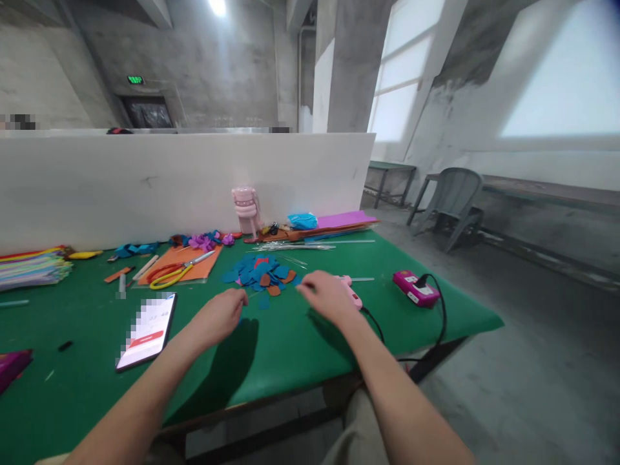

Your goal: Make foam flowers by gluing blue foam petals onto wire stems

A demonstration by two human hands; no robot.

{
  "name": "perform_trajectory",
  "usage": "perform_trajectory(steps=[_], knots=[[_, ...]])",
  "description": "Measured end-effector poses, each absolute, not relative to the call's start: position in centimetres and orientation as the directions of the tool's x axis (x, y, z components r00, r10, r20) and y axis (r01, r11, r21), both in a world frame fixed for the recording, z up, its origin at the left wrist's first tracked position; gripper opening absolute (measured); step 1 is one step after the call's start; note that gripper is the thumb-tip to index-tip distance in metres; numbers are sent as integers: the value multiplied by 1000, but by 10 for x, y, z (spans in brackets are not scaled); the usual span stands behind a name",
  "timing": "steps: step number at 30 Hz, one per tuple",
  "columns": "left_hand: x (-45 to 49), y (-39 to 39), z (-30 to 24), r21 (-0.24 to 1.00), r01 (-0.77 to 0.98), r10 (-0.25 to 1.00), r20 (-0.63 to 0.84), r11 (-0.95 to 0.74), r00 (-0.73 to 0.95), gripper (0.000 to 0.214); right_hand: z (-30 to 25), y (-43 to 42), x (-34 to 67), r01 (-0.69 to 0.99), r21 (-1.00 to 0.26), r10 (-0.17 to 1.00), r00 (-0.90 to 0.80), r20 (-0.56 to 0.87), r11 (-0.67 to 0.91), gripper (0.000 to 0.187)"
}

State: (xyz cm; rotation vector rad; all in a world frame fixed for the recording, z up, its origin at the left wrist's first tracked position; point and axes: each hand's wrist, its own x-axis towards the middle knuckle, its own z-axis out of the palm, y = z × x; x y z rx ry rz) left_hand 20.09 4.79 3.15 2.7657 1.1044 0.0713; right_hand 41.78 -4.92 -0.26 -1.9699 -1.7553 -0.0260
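Observation:
My left hand (220,316) hovers low over the green table (290,349) with its fingers curled under. A bit of blue shows at its fingertips, but I cannot make out what it holds. My right hand (325,295) is seen from the back, fingers bent and pressed together, their tips pointing at a pile of blue and brown cut pieces (264,272). It lies over a pink glue gun (352,294), whose black cord runs off the table's front edge. Whether it holds anything is hidden.
A phone (148,330) lies left of my left arm. Yellow-handled scissors (177,272) rest on an orange sheet. A pink power strip (416,289) sits at the right. Behind are a pink bottle (246,210), coloured sheets (339,223), a white partition and a grey chair (453,203).

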Motion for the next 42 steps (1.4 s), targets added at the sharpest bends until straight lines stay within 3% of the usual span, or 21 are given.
perform_trajectory(steps=[3, 6, 7, 12, 19, 21, 24, 27, 30, 34, 42], knots=[[191, 35, 36, 205, 681, 694, -12, -703, 720, 35, -10, -61, 471, 811, -367, 820, 543, 182, -456, 29], [185, 47, 31, 131, 743, 747, -20, -656, 664, 38, -27, -72, 503, 728, -356, 791, 610, -56, -587, 40], [182, 54, 28, 111, 757, 760, -23, -644, 650, 39, -32, -74, 508, 729, -350, 792, 606, -70, -589, 40], [170, 84, 9, 169, 788, 790, -72, -592, 609, 26, -42, -77, 509, 753, -336, 815, 573, -87, -565, 30], [178, 90, -15, 233, 785, 790, -94, -574, 605, 16, -29, -75, 496, 787, -361, 847, 531, -15, -500, 34], [180, 90, -18, 258, 782, 788, -102, -568, 607, 14, -23, -73, 484, 758, -475, 859, 511, 4, -448, 31], [178, 90, -15, 316, 774, 790, -106, -549, 604, 13, -13, -69, 457, 515, -825, 908, 418, 3, -234, 23], [174, 89, -9, 396, 747, 783, -102, -534, 614, 14, -4, -67, 432, 293, -954, 957, 288, 23, -65, 34], [172, 86, -6, 490, 707, 764, -118, -511, 634, 19, 1, -65, 417, 235, -972, 971, 239, 27, -31, 47], [175, 80, -10, 586, 678, 719, -220, -444, 660, 31, 0, -66, 412, 203, -973, 982, 173, -71, -106, 39], [180, 66, -11, 510, 760, 775, -252, -402, 579, 7, 6, -70, 392, 249, -966, 998, -4, -70, -66, 40]])
